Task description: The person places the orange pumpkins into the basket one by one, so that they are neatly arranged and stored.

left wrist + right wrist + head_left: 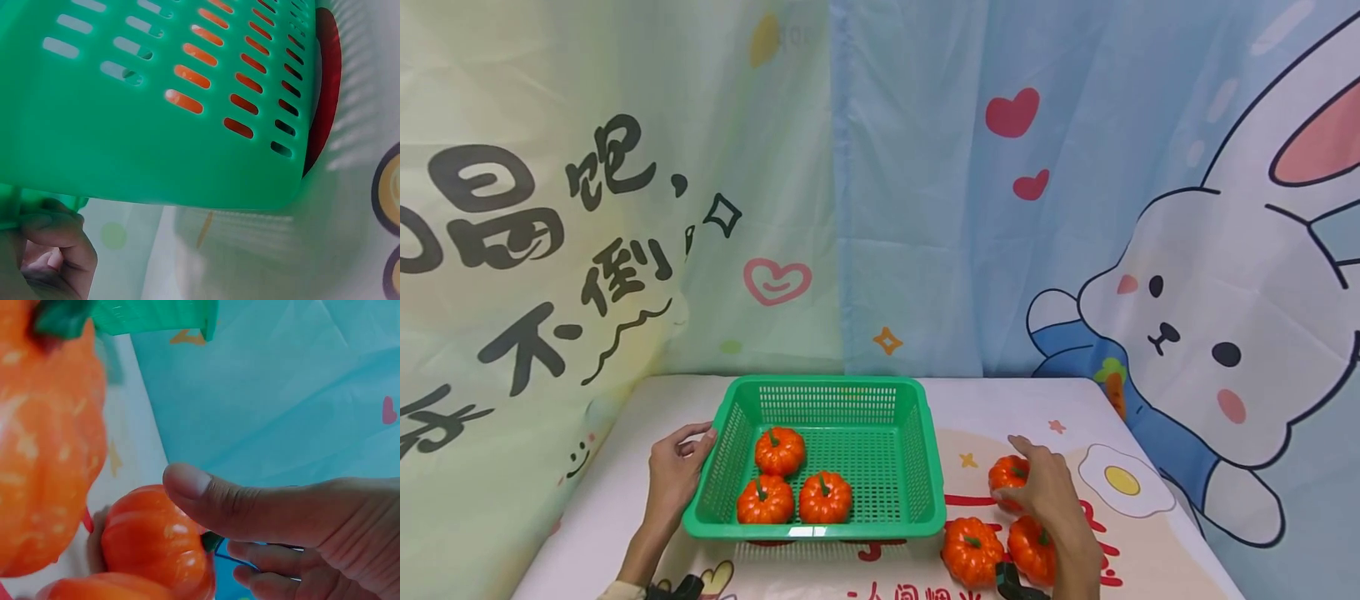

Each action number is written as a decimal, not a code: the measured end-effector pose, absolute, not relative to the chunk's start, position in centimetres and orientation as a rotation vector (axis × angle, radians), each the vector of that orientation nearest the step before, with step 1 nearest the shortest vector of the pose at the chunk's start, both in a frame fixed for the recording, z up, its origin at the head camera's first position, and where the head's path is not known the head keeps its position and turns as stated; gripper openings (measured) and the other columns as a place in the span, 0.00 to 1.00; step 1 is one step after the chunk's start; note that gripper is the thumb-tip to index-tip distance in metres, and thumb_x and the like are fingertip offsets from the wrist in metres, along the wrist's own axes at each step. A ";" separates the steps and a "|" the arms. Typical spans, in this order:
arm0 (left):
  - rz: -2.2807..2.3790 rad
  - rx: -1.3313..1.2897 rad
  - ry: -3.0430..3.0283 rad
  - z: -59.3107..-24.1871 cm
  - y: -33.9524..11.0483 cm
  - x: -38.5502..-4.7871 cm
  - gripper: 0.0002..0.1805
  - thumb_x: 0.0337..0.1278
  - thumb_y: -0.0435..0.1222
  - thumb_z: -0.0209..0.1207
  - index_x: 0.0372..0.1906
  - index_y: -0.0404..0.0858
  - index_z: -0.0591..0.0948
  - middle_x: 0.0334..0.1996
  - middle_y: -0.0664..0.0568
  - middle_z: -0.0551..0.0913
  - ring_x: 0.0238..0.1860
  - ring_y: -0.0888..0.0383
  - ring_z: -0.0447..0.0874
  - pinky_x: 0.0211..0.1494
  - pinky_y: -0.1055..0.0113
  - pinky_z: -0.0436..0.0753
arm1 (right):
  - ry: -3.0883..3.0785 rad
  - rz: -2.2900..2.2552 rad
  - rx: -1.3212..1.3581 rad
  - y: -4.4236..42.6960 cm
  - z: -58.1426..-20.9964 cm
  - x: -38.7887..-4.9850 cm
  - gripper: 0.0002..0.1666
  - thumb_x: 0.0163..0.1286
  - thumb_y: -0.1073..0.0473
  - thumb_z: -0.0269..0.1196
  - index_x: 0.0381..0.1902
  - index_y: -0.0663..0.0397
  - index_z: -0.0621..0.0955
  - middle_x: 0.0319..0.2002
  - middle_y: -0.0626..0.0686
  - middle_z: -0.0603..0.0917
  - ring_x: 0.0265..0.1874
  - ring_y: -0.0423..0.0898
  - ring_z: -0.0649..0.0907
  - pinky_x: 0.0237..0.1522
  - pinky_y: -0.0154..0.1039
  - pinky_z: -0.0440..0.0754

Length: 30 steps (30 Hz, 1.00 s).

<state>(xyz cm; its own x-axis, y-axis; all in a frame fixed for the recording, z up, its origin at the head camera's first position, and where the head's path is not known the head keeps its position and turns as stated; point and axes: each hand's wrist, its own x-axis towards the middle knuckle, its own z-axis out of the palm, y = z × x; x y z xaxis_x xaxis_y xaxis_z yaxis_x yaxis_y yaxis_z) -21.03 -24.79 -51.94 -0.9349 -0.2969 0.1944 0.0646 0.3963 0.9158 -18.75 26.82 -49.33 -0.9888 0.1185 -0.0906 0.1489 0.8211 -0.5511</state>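
Note:
My left hand [676,467] pinches the left rim of a green plastic basket [868,530], and in the left wrist view its curled fingers [65,240] are at the basket's edge. Inside, toward the left, sit three small orange toy pumpkins [779,452] with green stems. Right of the basket, my right hand [1047,482] reaches over a pumpkin [1006,473], thumb and fingers spread around it. The right wrist view shows the thumb [231,503] over that pumpkin [156,540], near its stem; whether it touches cannot be told.
Two more pumpkins, one at the front [973,552] and one partly behind the right wrist [1032,546], lie on the printed tablecloth [992,408]. A curtain [910,208] with cartoon prints hangs behind the table.

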 end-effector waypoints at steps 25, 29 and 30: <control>-1.570 0.209 -2.334 -51.7 -24.8 -21.1 0.17 0.79 0.37 0.64 0.60 0.27 0.87 0.27 0.44 0.91 0.20 0.65 0.83 0.25 0.71 0.83 | 2.884 -0.933 0.248 28.1 -51.0 -19.1 0.54 0.59 0.63 0.83 0.79 0.66 0.71 0.69 0.76 0.78 0.68 0.74 0.75 0.68 0.73 0.78; -1.576 0.203 -2.328 -51.9 -24.8 -21.0 0.17 0.79 0.36 0.64 0.60 0.27 0.87 0.27 0.43 0.92 0.20 0.65 0.84 0.25 0.70 0.83 | 2.873 -0.952 0.251 28.0 -51.1 -18.9 0.54 0.58 0.64 0.83 0.79 0.67 0.71 0.69 0.76 0.78 0.68 0.73 0.76 0.68 0.73 0.78; -1.573 0.203 -2.331 -52.0 -24.8 -21.0 0.17 0.79 0.36 0.64 0.60 0.27 0.87 0.27 0.44 0.92 0.20 0.65 0.84 0.25 0.71 0.83 | 2.868 -0.958 0.254 27.9 -51.1 -18.9 0.54 0.59 0.64 0.83 0.80 0.66 0.71 0.69 0.75 0.78 0.68 0.73 0.76 0.68 0.72 0.78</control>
<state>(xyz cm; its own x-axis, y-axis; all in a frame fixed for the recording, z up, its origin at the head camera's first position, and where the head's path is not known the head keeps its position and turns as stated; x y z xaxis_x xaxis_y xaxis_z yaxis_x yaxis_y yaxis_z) -20.97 -24.84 -51.95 -0.9385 -0.2928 0.1832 0.0603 0.3834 0.9216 -18.88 27.93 -51.12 -0.9802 0.1242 -0.1542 0.1920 0.7873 -0.5859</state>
